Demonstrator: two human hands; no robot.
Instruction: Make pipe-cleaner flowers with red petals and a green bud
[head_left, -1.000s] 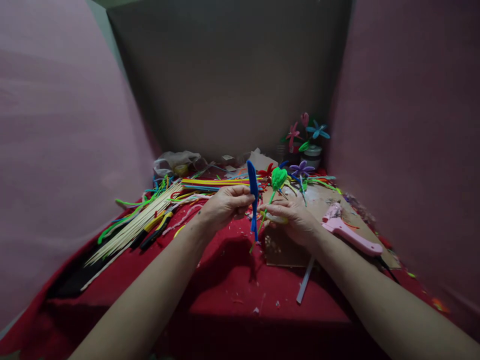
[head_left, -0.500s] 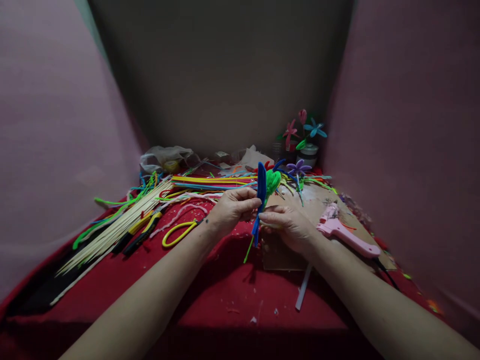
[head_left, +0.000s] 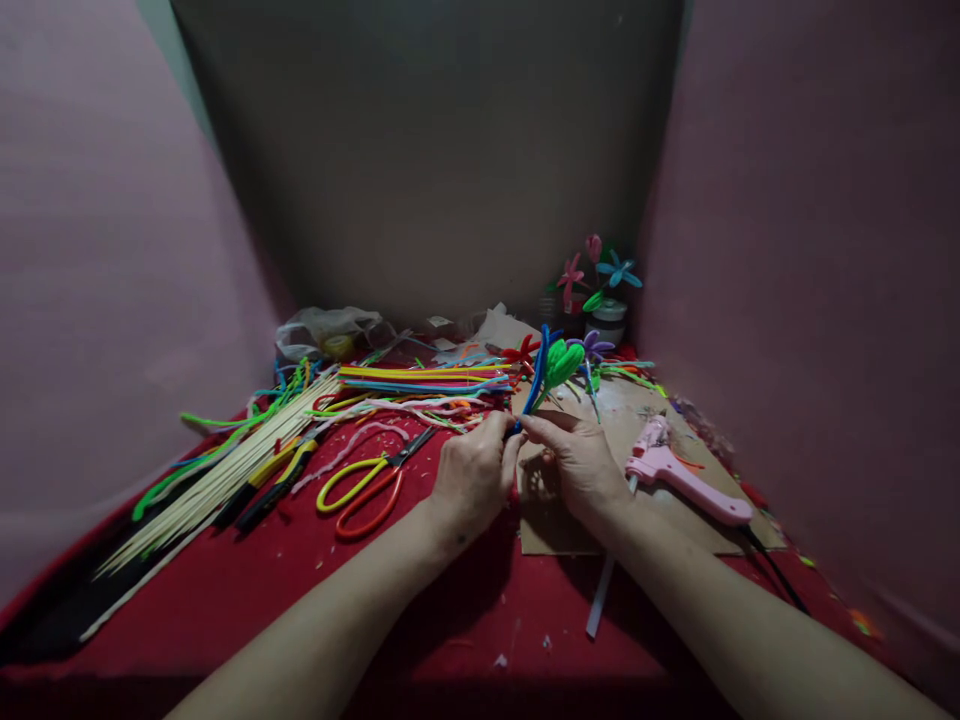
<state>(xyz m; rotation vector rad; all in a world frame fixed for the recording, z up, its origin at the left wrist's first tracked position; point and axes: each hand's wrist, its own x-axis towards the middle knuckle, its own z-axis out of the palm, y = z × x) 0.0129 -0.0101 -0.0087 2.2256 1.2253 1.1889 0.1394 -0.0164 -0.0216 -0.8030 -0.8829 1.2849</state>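
Both hands meet near the middle, over the left edge of a cardboard sheet [head_left: 559,530]. My left hand [head_left: 476,470] pinches the lower end of a blue fuzzy piece [head_left: 538,370], which rises above the fingers. From the right, my right hand [head_left: 581,465] closes its thumb and fingers on the same low spot. A green fuzzy bud [head_left: 562,364] leans just right of the blue piece, its stem running down to the fingertips. The fingers hide the lower ends of both.
Scissors [head_left: 371,490], pliers [head_left: 281,485] and pale sticks [head_left: 217,470] lie at left. Coloured pipe cleaners [head_left: 427,378] stretch behind the hands. A pink glue gun [head_left: 686,475] rests on the cardboard at right. Fuzzy flowers stand in a jar [head_left: 606,322] at the back.
The blue piece and green bud have tilted right, and my hands have shifted down to the blue piece's lower end. My left hand has turned knuckles up. The scissors now show fully.
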